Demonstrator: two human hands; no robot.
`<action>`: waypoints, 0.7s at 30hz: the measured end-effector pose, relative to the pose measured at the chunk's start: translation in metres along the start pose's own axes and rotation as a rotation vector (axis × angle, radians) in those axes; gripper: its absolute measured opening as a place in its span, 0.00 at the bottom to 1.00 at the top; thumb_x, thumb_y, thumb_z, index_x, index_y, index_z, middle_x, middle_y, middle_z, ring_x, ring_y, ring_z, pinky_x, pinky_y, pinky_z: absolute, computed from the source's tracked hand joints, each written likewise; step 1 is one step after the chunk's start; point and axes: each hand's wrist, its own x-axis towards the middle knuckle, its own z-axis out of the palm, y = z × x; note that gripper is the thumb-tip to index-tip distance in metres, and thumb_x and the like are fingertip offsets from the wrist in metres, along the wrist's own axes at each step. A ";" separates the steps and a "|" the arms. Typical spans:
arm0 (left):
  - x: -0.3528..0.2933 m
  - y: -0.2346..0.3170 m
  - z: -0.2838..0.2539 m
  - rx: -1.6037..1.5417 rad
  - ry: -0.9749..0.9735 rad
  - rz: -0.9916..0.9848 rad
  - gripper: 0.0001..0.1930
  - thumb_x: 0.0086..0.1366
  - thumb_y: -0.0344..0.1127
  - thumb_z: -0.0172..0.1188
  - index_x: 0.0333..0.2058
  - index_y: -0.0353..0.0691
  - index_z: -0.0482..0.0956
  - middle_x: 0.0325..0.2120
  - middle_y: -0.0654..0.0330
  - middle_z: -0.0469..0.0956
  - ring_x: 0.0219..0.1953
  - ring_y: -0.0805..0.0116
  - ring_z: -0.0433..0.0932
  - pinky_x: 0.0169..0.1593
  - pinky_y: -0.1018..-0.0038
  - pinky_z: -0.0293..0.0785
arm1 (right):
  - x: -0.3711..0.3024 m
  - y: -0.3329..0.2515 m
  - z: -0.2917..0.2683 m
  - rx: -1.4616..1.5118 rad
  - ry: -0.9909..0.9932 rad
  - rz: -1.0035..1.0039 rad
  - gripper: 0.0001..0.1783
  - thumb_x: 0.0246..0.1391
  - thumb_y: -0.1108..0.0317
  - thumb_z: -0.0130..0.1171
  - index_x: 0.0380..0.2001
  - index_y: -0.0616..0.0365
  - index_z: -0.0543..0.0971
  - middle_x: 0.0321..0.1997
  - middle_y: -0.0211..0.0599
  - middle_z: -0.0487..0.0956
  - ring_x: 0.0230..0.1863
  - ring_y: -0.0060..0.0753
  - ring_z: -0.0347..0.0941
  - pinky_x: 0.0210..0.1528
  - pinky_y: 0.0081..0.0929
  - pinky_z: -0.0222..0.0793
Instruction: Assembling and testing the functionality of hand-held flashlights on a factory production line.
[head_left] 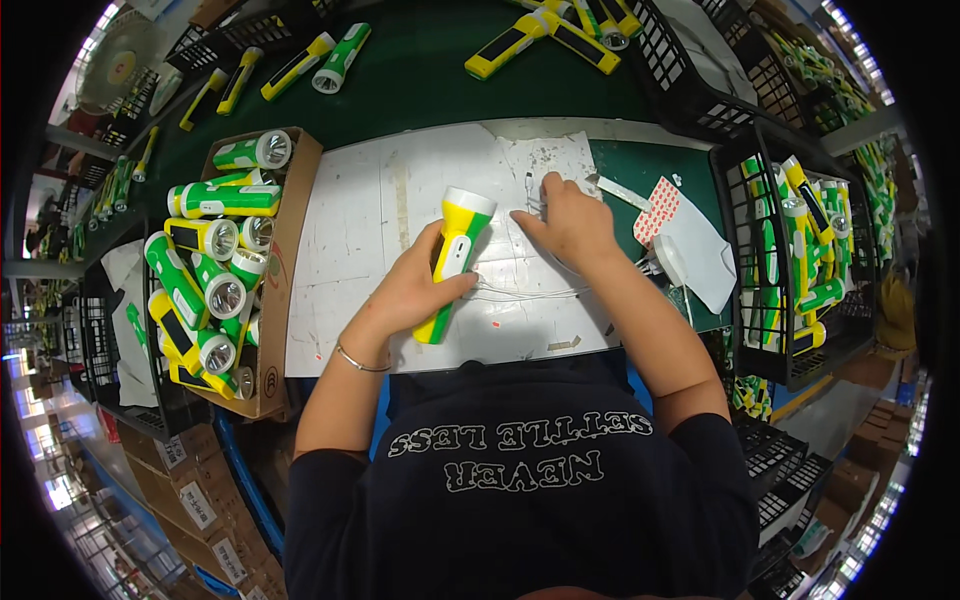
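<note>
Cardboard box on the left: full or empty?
Full. The cardboard box is heaped with green-and-yellow flashlights, lying crosswise and stacked up past its rim, lenses mostly facing right.

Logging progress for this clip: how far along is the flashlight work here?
Mid-batch, it seems. The left hand grips one yellow-green flashlight; the right hand presses on the white mat. The cardboard box and black crate both hold flashlights; which pile is finished is unclear.

A flashlight (455, 262) lies on the paper sheet (360, 220) at the workbench's (430, 90) near edge, under the left hand (415, 290); the right hand (568, 222) rests beside it to the right. A cardboard box (285, 260) of flashlights sits left, a wire crate (745, 240) right, loose flashlights behind.
</note>
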 end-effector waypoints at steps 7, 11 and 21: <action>0.010 -0.012 0.006 -0.041 0.290 0.057 0.37 0.50 0.36 0.66 0.56 0.33 0.58 0.44 0.50 0.71 0.44 0.62 0.73 0.48 0.72 0.70 | -0.006 0.004 0.002 0.730 -0.132 -0.246 0.14 0.52 0.60 0.55 0.32 0.60 0.74 0.26 0.39 0.76 0.28 0.35 0.74 0.33 0.30 0.69; 0.015 -0.004 0.013 -0.059 0.278 0.041 0.37 0.50 0.35 0.67 0.56 0.33 0.58 0.43 0.51 0.71 0.45 0.63 0.72 0.48 0.72 0.69 | -0.028 -0.009 -0.014 0.969 -0.246 -0.249 0.10 0.55 0.68 0.55 0.37 0.63 0.75 0.25 0.25 0.74 0.25 0.11 0.63 0.28 0.14 0.62; 0.021 0.001 0.028 0.112 0.301 0.237 0.38 0.50 0.33 0.66 0.57 0.33 0.57 0.43 0.51 0.70 0.44 0.62 0.72 0.46 0.72 0.70 | -0.033 -0.007 -0.020 0.991 -0.267 -0.259 0.12 0.57 0.65 0.52 0.31 0.63 0.78 0.20 0.26 0.73 0.23 0.14 0.63 0.26 0.18 0.60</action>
